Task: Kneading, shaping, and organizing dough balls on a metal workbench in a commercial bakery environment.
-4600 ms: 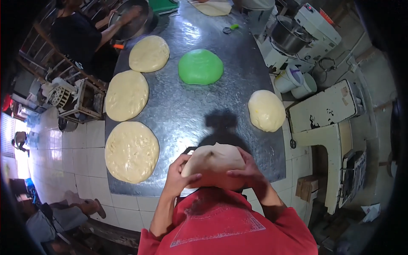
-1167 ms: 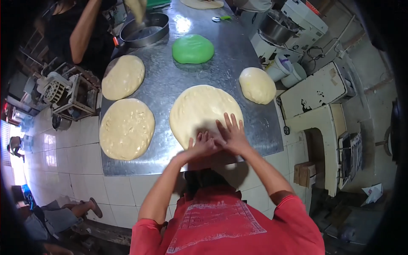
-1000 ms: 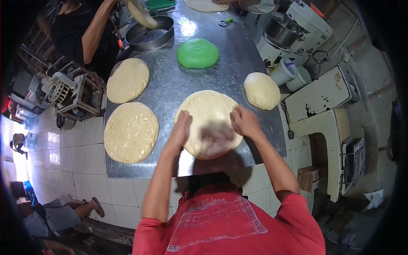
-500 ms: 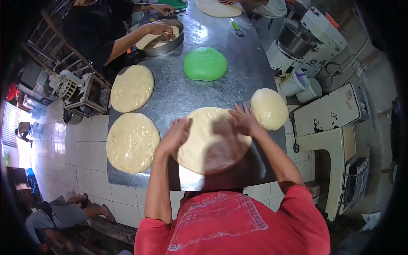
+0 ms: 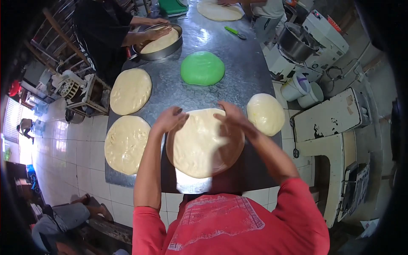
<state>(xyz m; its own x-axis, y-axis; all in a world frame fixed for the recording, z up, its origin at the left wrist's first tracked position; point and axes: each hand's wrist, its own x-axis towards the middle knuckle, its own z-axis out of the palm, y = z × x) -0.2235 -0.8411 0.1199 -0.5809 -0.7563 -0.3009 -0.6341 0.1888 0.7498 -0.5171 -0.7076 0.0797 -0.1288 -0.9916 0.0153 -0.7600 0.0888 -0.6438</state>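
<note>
In front of me a large flat round of pale dough [image 5: 199, 146] lies near the table's front edge, with a shadow across its right side. My left hand [image 5: 170, 120] is curled at its far left edge, fingertips on the dough. At the far right edge, my right hand [image 5: 233, 115] has its fingers bent over the rim. Beyond the round sits a green dough mound [image 5: 202, 69]. To the right rests a smaller, thicker pale dough ball [image 5: 265, 114]. Two more flattened rounds lie to the left, a nearer one [image 5: 127, 145] and a farther one [image 5: 131, 91].
The dark metal table [image 5: 165, 95] carries it all. At far left a person in black presses dough in a round pan [image 5: 172, 49]. Another person works a dough sheet [image 5: 219, 10]. A green-handled tool [image 5: 235, 32] lies there; a mixer [image 5: 297, 40] and buckets [image 5: 295, 87] stand right.
Both my hands have shifted toward the far edge of the dough, and the right fingers, spread before, are now more bent. The person in black now presses the dough in the pan with flattened hands.
</note>
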